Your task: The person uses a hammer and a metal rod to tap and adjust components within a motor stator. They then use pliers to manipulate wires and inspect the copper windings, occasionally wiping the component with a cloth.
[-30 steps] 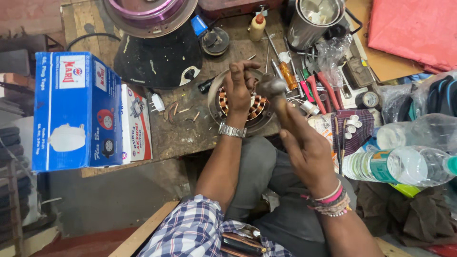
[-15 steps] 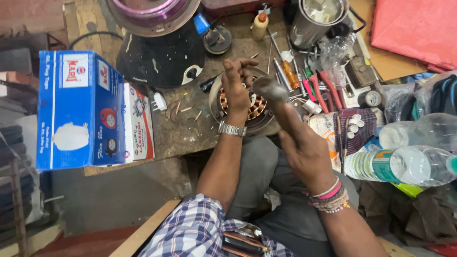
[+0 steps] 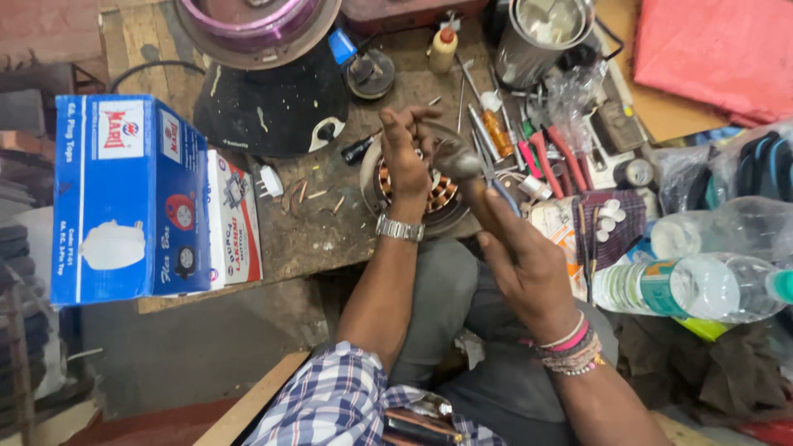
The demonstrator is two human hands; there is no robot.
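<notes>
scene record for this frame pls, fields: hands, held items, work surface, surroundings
left hand: left hand rests on the motor stator, a round housing with copper windings; wristwatch on the wrist
right hand: right hand grips a hammer by its handle, head raised over the stator
work surface: worn wooden bench
tools: pliers and screwdrivers right of the stator
left side: blue carton
back: black mixer base, steel jar
right side: plastic water bottle
</notes>
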